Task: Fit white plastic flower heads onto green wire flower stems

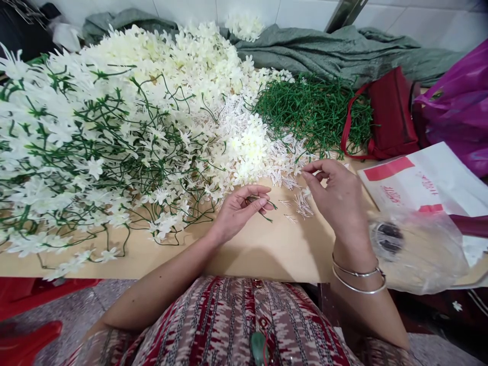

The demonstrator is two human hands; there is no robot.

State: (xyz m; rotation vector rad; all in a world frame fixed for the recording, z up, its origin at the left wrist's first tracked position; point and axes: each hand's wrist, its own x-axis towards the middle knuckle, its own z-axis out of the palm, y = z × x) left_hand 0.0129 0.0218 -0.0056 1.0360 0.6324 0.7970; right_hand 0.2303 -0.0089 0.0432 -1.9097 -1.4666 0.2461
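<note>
My left hand (246,207) is closed around a few green plastic flower stems (266,217), whose ends stick out past the thumb. To its right, my right hand (331,188) hovers over the table with thumb and forefinger pinched together; whatever is between the fingertips is too small to make out. Beneath and between the hands lie small white stamen pieces (303,204). Just beyond them is a heap of loose white petals (249,150). A tangle of bare green stems (314,112) sits behind my right hand.
White artificial flowers on green stems (95,127) cover the table's left side. At right are a dark red bag (394,112), a purple plastic bag (457,107), a white paper bag (427,178) and a clear plastic bag (423,249). Grey-green cloth (305,48) lies along the wall.
</note>
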